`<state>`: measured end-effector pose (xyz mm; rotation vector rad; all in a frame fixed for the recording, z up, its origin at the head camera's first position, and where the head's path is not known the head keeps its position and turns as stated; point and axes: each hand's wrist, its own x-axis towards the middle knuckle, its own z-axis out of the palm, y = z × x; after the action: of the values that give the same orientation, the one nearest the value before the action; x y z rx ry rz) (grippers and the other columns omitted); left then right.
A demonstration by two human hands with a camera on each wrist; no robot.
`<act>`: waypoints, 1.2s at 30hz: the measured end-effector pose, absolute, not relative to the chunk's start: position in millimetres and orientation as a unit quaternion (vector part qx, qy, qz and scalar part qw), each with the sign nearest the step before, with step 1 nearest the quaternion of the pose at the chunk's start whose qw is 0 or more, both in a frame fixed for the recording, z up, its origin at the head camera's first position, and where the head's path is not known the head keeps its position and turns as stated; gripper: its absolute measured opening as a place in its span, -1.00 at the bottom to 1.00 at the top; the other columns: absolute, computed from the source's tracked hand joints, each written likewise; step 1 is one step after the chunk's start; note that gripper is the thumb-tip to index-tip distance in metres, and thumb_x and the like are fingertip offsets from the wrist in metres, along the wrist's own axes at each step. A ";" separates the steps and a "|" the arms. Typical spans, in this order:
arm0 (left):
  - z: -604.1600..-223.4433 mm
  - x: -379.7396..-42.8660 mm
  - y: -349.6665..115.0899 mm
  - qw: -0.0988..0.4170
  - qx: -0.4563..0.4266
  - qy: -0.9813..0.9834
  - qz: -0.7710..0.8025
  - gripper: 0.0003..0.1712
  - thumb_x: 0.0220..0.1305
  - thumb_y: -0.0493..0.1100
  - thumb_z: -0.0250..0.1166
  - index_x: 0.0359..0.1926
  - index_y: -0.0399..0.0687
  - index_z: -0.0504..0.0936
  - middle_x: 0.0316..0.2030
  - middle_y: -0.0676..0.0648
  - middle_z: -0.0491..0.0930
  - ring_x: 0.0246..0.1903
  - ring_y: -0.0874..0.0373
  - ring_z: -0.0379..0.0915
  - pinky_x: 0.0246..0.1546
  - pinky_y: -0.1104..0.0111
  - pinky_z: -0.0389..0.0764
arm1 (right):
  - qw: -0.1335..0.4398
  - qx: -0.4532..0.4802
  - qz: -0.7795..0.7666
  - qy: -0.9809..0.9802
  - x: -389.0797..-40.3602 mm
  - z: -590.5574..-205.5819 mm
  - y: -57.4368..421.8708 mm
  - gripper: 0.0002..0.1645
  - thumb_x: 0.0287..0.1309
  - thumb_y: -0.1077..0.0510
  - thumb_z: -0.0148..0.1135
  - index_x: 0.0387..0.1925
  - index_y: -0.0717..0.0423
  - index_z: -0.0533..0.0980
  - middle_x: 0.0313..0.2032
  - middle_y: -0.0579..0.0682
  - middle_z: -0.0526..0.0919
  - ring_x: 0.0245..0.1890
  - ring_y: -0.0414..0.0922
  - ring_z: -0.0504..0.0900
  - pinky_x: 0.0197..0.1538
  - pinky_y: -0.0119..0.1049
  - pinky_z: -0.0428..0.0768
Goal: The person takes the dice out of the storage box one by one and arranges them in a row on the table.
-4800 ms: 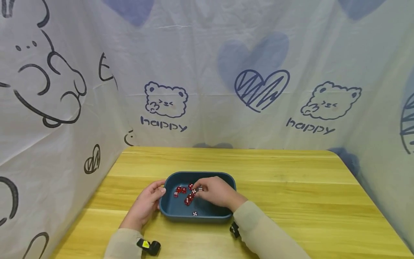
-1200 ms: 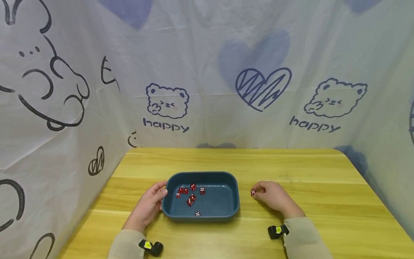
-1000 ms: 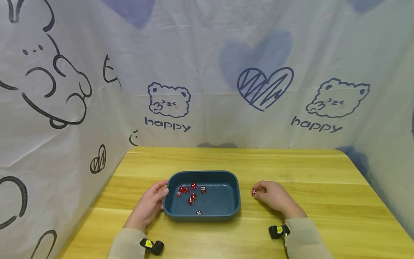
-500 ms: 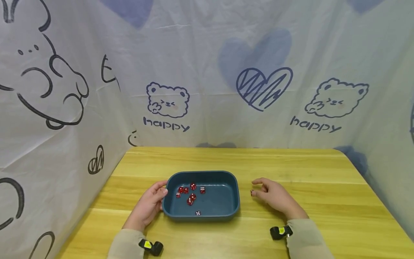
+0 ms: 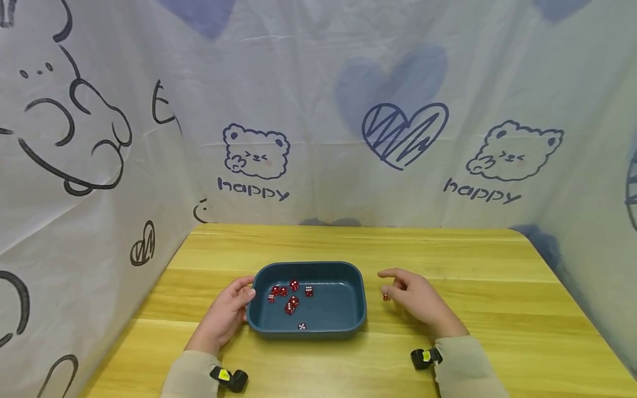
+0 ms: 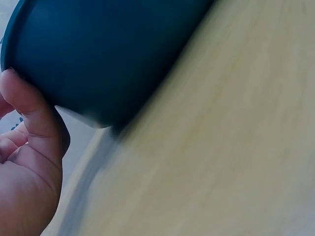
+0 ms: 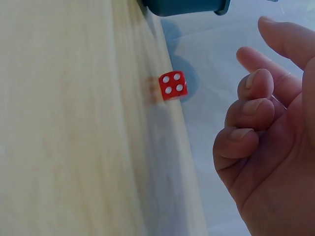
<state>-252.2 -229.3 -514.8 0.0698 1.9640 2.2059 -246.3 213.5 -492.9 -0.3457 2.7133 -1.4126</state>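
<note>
My left hand (image 5: 229,309) holds the left end of a dark teal rectangular tray (image 5: 355,320), thumb at the rim and fingers round the outside; the left wrist view has the thumb (image 6: 34,108) against the tray wall (image 6: 98,54). Several red dice with white dots, among them one die (image 5: 309,291), lie inside, mostly in its left half. To the right of the tray, a single red die (image 7: 173,85) rests on the table, four dots facing the camera. Right beside that die is my right hand (image 5: 418,298), index finger extended, other fingers loosely curled, nothing held.
The yellow wood-grain table (image 5: 473,265) carries the tray and the lone die. A white printed cloth (image 5: 323,110) encloses the back and sides. Each wrist wears a small black camera, the left one (image 5: 230,378) near the front edge.
My right hand picked a die out of the tray, carried it right and set it on the table. Its fingers then opened and moved off the die. My left hand stayed on the tray.
</note>
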 end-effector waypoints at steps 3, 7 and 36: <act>-513.8 -251.6 -231.4 0.093 0.025 0.663 0.743 -0.47 0.54 -0.26 0.10 0.41 -0.33 0.23 -0.22 -0.09 0.45 -0.51 0.22 0.40 -0.55 0.48 0.49 | 0.027 -0.121 -0.457 0.881 -245.8 -487.8 208.5 -0.53 0.37 -0.04 0.29 0.25 -0.06 0.56 -0.41 0.07 0.61 -0.52 -0.04 0.44 -0.42 -0.27 0.38; -513.0 -251.0 -232.7 0.089 0.025 0.661 0.744 -0.49 0.54 -0.27 0.10 0.40 -0.32 0.25 -0.22 -0.10 0.45 -0.51 0.21 0.39 -0.55 0.48 0.48 | 0.020 -0.138 -0.447 0.883 -245.0 -482.8 202.7 -0.48 0.35 -0.16 0.28 0.24 -0.07 0.56 -0.43 0.03 0.60 -0.51 -0.05 0.46 -0.40 -0.27 0.40; -513.1 -251.9 -232.9 0.101 0.032 0.661 0.743 -0.49 0.55 -0.27 0.09 0.41 -0.31 0.25 -0.13 -0.17 0.47 -0.50 0.20 0.40 -0.53 0.46 0.50 | 0.022 -0.231 -0.418 0.878 -239.8 -439.0 137.8 -0.60 0.36 -0.06 0.30 0.18 -0.16 0.59 -0.50 -0.12 0.49 -0.52 -0.14 0.42 -0.39 -0.26 0.43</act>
<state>-251.9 -232.9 -513.1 0.0936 1.9540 2.1937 -239.8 137.8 -439.0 -0.7144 2.7211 -1.2953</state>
